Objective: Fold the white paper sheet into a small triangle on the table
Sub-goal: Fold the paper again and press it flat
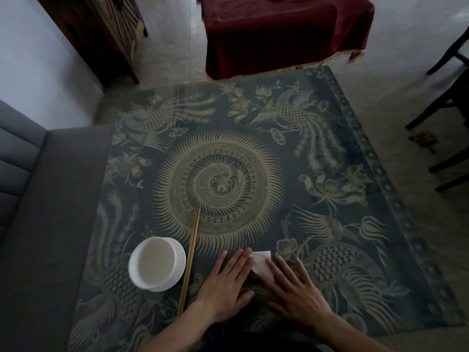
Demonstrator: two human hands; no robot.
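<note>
A small folded white paper (pixel 261 262) lies flat on the dark patterned table (pixel 330 153), near its front edge. My left hand (pixel 228 283) lies flat with straight fingers, its fingertips on the paper's left edge. My right hand (pixel 294 288) also lies flat, fingers spread, with the fingertips pressing on the paper's lower right part. Both hands cover part of the sheet, so its full shape is hidden.
A white bowl (pixel 156 264) stands to the left of my hands, with a pair of wooden chopsticks (pixel 190 257) lying beside it. A grey sofa (pixel 38 199) borders the table's left side. A dark red cloth-covered table (pixel 279 34) stands beyond, dark chair legs (pixel 444 110) at right.
</note>
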